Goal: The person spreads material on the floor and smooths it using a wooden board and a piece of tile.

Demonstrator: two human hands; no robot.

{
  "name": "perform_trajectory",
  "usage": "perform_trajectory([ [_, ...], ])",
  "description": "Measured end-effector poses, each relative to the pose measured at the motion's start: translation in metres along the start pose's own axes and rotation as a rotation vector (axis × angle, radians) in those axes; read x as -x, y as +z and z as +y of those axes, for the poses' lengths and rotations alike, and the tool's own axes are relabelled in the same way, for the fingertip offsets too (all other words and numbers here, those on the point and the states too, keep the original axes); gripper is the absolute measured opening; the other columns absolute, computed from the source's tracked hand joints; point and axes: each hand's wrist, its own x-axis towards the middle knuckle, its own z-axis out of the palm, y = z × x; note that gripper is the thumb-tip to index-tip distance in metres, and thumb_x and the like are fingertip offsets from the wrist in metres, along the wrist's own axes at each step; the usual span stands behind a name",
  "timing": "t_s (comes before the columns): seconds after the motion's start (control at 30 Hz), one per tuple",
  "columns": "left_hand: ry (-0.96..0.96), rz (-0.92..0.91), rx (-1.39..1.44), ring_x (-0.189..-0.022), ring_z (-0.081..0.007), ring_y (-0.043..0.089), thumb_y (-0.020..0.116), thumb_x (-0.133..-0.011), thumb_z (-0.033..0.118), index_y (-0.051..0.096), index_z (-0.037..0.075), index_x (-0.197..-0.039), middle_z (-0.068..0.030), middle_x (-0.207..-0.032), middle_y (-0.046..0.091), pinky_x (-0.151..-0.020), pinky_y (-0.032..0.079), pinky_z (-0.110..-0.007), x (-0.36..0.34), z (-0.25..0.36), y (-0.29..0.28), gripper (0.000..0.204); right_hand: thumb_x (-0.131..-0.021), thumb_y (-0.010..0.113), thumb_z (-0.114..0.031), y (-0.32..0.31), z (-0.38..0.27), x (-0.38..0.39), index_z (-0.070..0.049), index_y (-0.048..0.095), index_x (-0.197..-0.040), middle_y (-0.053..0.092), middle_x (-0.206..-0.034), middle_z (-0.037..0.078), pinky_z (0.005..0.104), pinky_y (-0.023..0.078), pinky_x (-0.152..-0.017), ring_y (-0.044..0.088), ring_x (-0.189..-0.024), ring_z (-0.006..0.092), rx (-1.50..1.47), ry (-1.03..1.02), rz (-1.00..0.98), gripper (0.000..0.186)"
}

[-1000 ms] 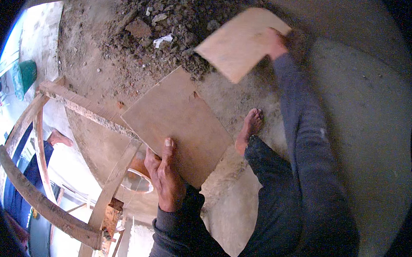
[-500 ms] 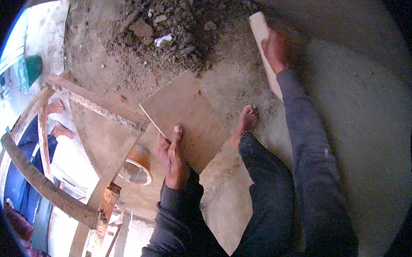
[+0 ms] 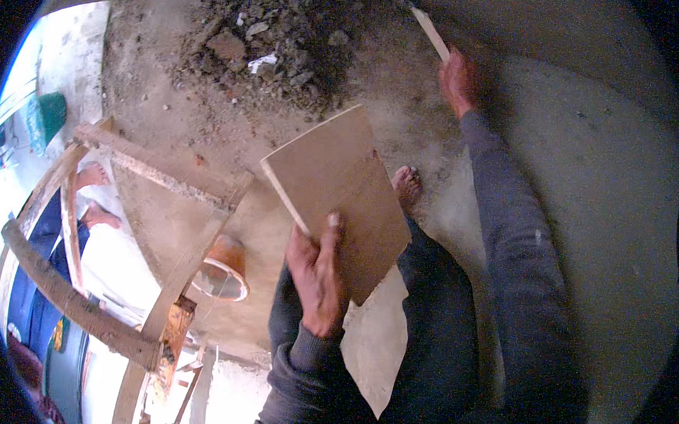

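My left hand (image 3: 320, 279) grips a flat, rectangular brown wooden board (image 3: 344, 182) by its near left edge, thumb on top. Nothing lies on the board's upper face. Farther out to the right, my right hand (image 3: 459, 81) is closed around a long, pale wooden float (image 3: 430, 34), now seen almost edge-on beside the grey plastered wall (image 3: 597, 200). Most of the float is hidden by the hand, and whether it touches the wall I cannot tell. My bare foot (image 3: 407, 183) is on the floor beyond the board.
A heap of rubble (image 3: 278, 50) lies on the floor ahead. A wooden frame with a curved bar (image 3: 78, 299) stands at left, beside an orange-brown bucket (image 3: 223, 271). Behind it are another person's legs (image 3: 46, 252) and a green bucket (image 3: 46, 123).
The board in my left hand has moved right and tilted. My right hand has turned the float from showing its broad side to nearly edge-on.
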Motion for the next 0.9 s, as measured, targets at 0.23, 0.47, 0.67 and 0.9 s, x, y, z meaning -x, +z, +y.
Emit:
perform_trajectory([
  [0.23,0.143,-0.289,-0.616,-0.076,-0.0402,0.06,0.055,-0.085,0.01,0.052,-0.002,-0.106,-0.0268,-0.082,0.059,-0.065,0.047,-0.04,-0.037,-0.021,0.001,0.024,-0.07,0.064,-0.01,0.005,0.025,-0.077,-0.002,0.063,-0.091,0.062,-0.072,0.02,0.0455,0.05,-0.06,0.061,-0.067,0.0376,0.288,-0.054,-0.191,0.022],
  [0.47,0.211,-0.187,-0.575,-0.076,-0.0414,0.06,0.055,-0.085,0.012,0.054,-0.004,-0.101,-0.0265,-0.08,0.06,-0.064,0.046,-0.042,-0.057,-0.023,-0.009,0.023,-0.066,0.06,-0.008,0.063,-0.092,-0.082,-0.001,0.061,-0.079,0.06,-0.067,0.022,0.0455,0.049,-0.057,0.06,-0.064,0.0395,-0.076,-0.152,-0.151,0.015],
  [0.67,0.179,-0.095,-0.494,-0.075,-0.0398,0.061,0.055,-0.085,0.013,0.054,-0.006,-0.099,-0.0267,-0.08,0.06,-0.064,0.046,-0.041,-0.067,-0.027,-0.013,0.023,-0.067,0.06,-0.01,0.041,-0.091,-0.059,0.002,0.06,-0.076,0.06,-0.069,0.023,0.0449,0.048,-0.058,0.059,-0.063,0.0411,-0.422,0.223,-0.234,0.015],
  [0.9,0.207,-0.161,-0.426,-0.073,-0.0402,0.06,0.055,-0.085,0.013,0.053,-0.006,-0.1,-0.027,-0.077,0.059,-0.062,0.046,-0.041,-0.062,-0.015,-0.006,0.024,-0.066,0.062,-0.013,0.023,-0.045,-0.102,0.0,0.061,-0.075,0.061,-0.072,0.023,0.0457,0.05,-0.061,0.061,-0.067,0.04,0.186,-0.057,-0.138,0.016],
])
